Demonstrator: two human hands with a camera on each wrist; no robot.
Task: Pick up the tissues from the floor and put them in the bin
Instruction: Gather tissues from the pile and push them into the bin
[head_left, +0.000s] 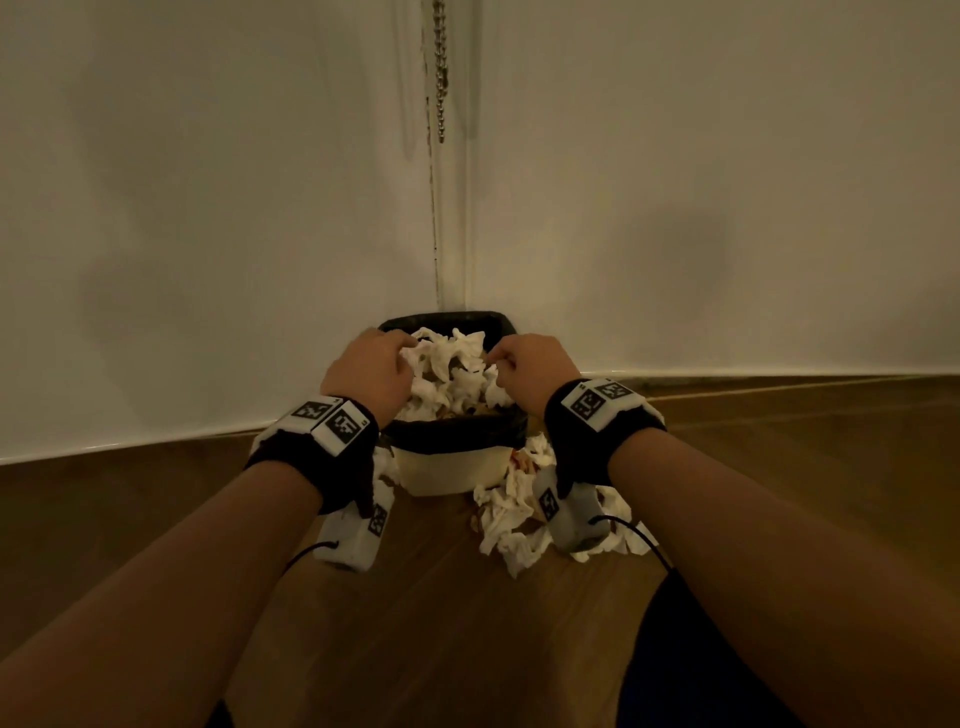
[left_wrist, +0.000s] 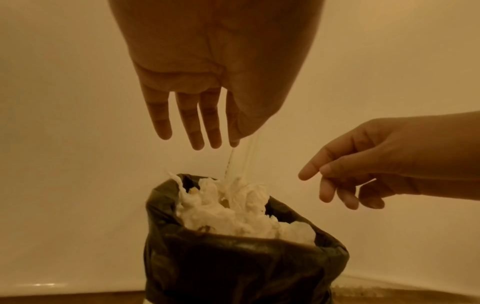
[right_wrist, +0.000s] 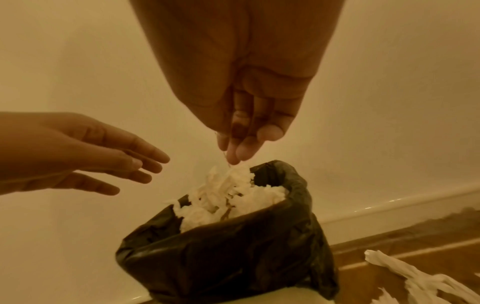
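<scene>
Nearest the person, in front of the bin, a loose heap of crumpled tissues lay on the wooden floor, spilling toward the bin's right side, with a few scraps also at its left foot. Just behind that heap stood the bin itself, lined with a black bag and already piled above its rim with more white tissue.

Over the bin's mouth, the left hand hovered with fingers spread and nearly straight, gripping nothing. The right hand hung beside it, fingers loosely bunched and pointing down at the pile; its fingertips sat just above the topmost tissue, and whether they touched it could not be told. Neither appeared to hold a piece.

Beyond the bin, two pale walls met in a corner, where a bead chain dangled.

The tissues looked feather-light, soft and easily torn. They would likely compress in a loose fistful, so gathering several from the heap's middle seemed best, then pressing them gently into the overfull bin so none slid off.
</scene>
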